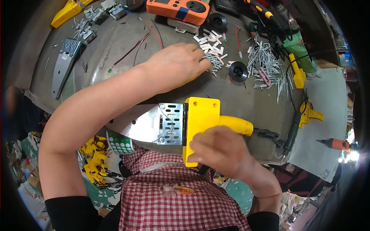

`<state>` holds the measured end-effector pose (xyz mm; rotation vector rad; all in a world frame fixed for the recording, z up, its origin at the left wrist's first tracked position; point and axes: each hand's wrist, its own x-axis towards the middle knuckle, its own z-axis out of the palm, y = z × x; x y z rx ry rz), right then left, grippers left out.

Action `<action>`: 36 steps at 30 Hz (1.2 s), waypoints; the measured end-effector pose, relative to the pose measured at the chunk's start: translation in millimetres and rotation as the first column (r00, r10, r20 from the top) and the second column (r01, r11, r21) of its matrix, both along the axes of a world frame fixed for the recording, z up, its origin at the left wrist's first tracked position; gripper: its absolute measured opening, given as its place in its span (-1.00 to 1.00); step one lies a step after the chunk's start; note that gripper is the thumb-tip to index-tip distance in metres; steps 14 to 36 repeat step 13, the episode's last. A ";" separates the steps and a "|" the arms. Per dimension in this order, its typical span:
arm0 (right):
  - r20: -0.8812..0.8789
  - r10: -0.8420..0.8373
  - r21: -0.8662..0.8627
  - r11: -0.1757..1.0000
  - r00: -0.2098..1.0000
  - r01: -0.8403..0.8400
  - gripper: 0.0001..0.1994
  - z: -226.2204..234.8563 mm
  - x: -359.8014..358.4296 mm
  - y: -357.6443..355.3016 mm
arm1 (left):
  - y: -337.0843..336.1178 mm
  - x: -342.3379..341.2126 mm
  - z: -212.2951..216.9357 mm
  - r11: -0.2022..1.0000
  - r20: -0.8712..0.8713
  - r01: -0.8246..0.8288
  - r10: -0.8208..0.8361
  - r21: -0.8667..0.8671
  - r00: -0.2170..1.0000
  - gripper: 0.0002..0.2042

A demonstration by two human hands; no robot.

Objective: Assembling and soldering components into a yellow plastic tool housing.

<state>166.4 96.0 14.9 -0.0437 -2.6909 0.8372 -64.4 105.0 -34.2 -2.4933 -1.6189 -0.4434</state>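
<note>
A tool with a flat, tapering metal plate (144, 125), a slotted metal guard (171, 123), a yellow housing (202, 113) and a yellow handle (239, 125) lies across the near table edge. A thin wire curves over the guard. Blurred by motion, my right hand (221, 150) is over the housing's near end with fingers bent; whether it grips anything is not clear. My left hand (179, 65) reaches across to a heap of small screws (214, 63), its fingers closed downward and their tips partly hidden. White sleeve-like pieces (212, 44) are scattered just beyond.
Long screws (266, 61) lie heaped at right, beside a black round knob (238, 72). An orange multimeter (179, 9) stands at the back. Another metal plate (63, 69) lies left. A soldering iron (295, 129) and an orange screwdriver (335, 144) are at far right.
</note>
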 end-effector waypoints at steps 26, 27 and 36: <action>0.230 -0.377 0.498 0.837 0.897 0.224 -0.86 -30.3 -60.3 95.4 | -41.5 22.7 32.7 0.964 0.575 -0.102 0.230 -0.246 0.785 -0.80; 0.230 -0.377 0.498 0.837 0.897 0.224 -0.86 -30.3 -60.3 95.4 | -41.5 22.7 32.7 0.964 0.575 -0.102 0.230 -0.246 0.785 -0.80; 0.230 -0.377 0.498 0.837 0.897 0.224 -0.86 -30.3 -60.3 95.4 | -41.5 22.7 32.7 0.964 0.575 -0.102 0.230 -0.246 0.785 -0.80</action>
